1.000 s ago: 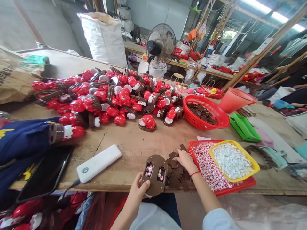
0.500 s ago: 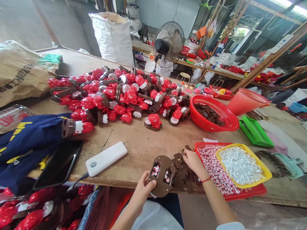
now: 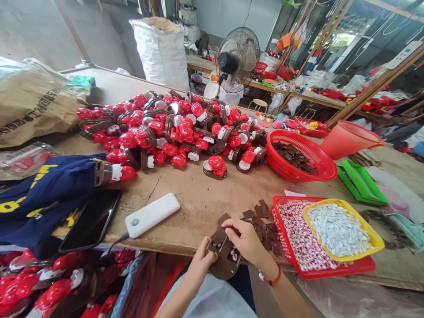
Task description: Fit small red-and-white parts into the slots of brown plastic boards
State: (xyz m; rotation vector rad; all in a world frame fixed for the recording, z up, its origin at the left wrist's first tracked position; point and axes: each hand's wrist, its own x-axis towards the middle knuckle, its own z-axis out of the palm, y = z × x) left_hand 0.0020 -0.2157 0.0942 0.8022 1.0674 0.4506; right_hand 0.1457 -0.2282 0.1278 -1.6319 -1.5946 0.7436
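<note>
My left hand [image 3: 202, 259] grips the brown oval toy base [image 3: 225, 268] by its left side at the table's front edge. The base has its underside up, and small red-and-white pieces show in its openings. Over the left opening, my right hand [image 3: 247, 242] has its fingers closed on a small flat brown cover [image 3: 217, 237]; the fingertips partly hide it. Just right of the base lie loose brown covers [image 3: 270, 236] in a scattered heap.
Red-and-brown toys [image 3: 185, 132] form a large pile at the back. A red basket [image 3: 326, 170] holds more brown covers. On a red tray [image 3: 301, 265] with small red-and-white pieces sits a yellow tray [image 3: 377, 243] of white packets. A power bank [image 3: 152, 215] and phone [image 3: 91, 221] lie left.
My right hand has moved left from the heap of loose covers to the base, bringing a brown cover over its left opening. My left hand still holds the base.
</note>
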